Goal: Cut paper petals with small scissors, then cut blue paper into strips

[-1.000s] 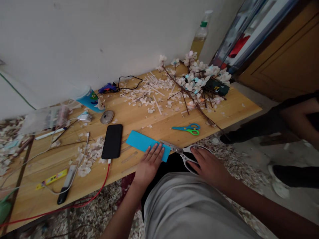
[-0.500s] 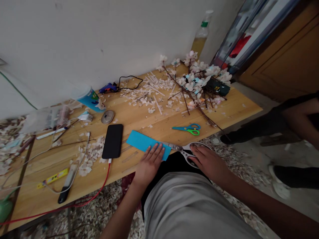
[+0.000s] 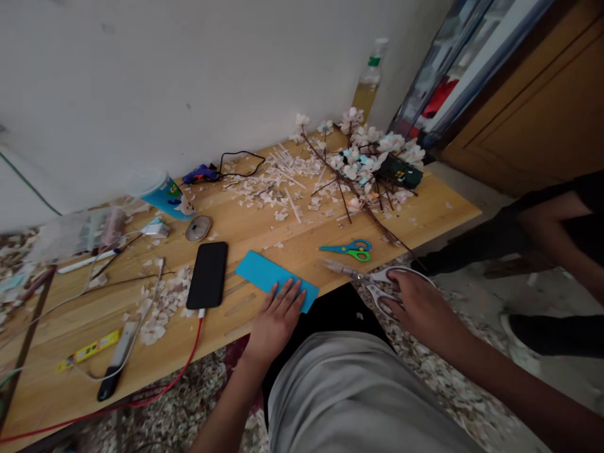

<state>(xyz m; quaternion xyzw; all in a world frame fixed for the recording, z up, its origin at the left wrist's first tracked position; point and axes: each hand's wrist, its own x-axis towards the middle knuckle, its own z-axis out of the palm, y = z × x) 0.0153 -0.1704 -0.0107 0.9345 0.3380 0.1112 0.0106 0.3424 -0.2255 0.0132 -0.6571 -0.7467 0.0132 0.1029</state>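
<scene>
A folded-looking strip of blue paper [image 3: 257, 269] lies at the table's front edge. My left hand [image 3: 277, 318] rests flat on its right part, fingers spread. My right hand [image 3: 415, 301] grips the handles of large scissors with pale grey handles [image 3: 375, 290]. Their blades point left, slightly parted from the paper and blurred. Small blue and green scissors [image 3: 352, 249] lie on the table just beyond the large blades. A black phone [image 3: 207, 275] with a red cable sits left of the paper.
Flower branches [image 3: 363, 167] and a bottle [image 3: 367, 88] stand at the back right, near scattered petals [image 3: 264, 189]. A blue cup [image 3: 170, 200], glue gun [image 3: 201, 174], tin [image 3: 198, 228] and box cutter [image 3: 117, 362] are on the left. Someone's arm [image 3: 554, 217] shows at right.
My right hand has moved the large scissors right, away from the blue paper. My left hand stays on the paper. The whole view has shifted slightly.
</scene>
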